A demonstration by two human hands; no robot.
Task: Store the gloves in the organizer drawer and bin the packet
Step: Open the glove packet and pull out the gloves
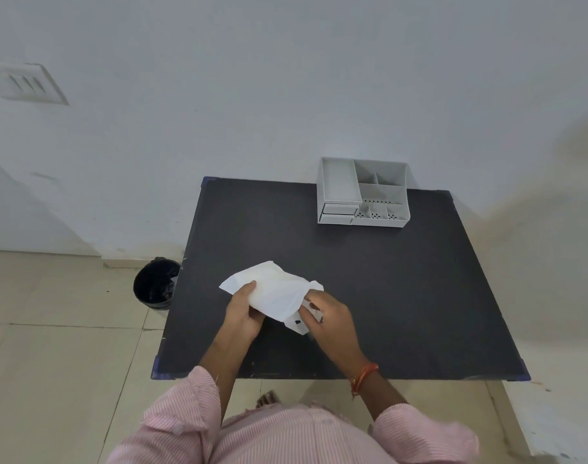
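packet (275, 294) slants left-far to right-near

1. One white packet (274, 294), gripped in two hands: left hand (242, 308), right hand (331, 316).
2. One grey organizer (362, 192), with one small drawer (340, 209) at its front left.
3. One black bin (156, 283).
4. One dark table (403, 279).
5. One orange wrist thread (362, 376).

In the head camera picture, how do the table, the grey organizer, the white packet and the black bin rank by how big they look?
1. table
2. packet and organizer: look alike, and the packet is nearer the camera, so unranked
3. bin, partly hidden behind the table edge
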